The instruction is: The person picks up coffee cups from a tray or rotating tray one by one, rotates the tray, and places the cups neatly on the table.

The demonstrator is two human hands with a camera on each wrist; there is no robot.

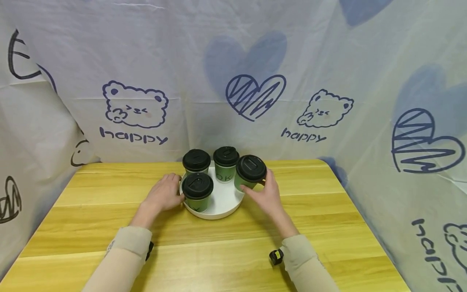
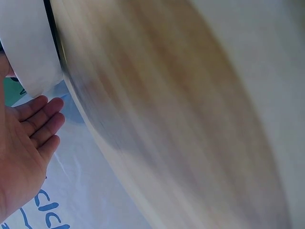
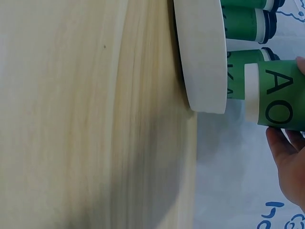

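Gripping right cup (image 3: 264,93), right hand (image 1: 268,195) has thumb and fingers round its sides, base above right edge of tray (image 1: 223,199). Left hand (image 1: 165,193) beside tray's left rim, fingers loosely extended; contact unclear. Right cup probably light, thin-walled, crushable; best held mid-wall, below lid (image 1: 251,167). Lid hides contents. Rear-left cup (image 1: 196,159) partly blocked by front-left cup (image 1: 198,187); left wrist view crops hand.

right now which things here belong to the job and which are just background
Seem part of the job:
the lidded cup held by the right hand
the front left cup, back left cup and back middle cup on the tray
the left hand at its edge

Seem just background:
the wooden table
the printed cloth behind it
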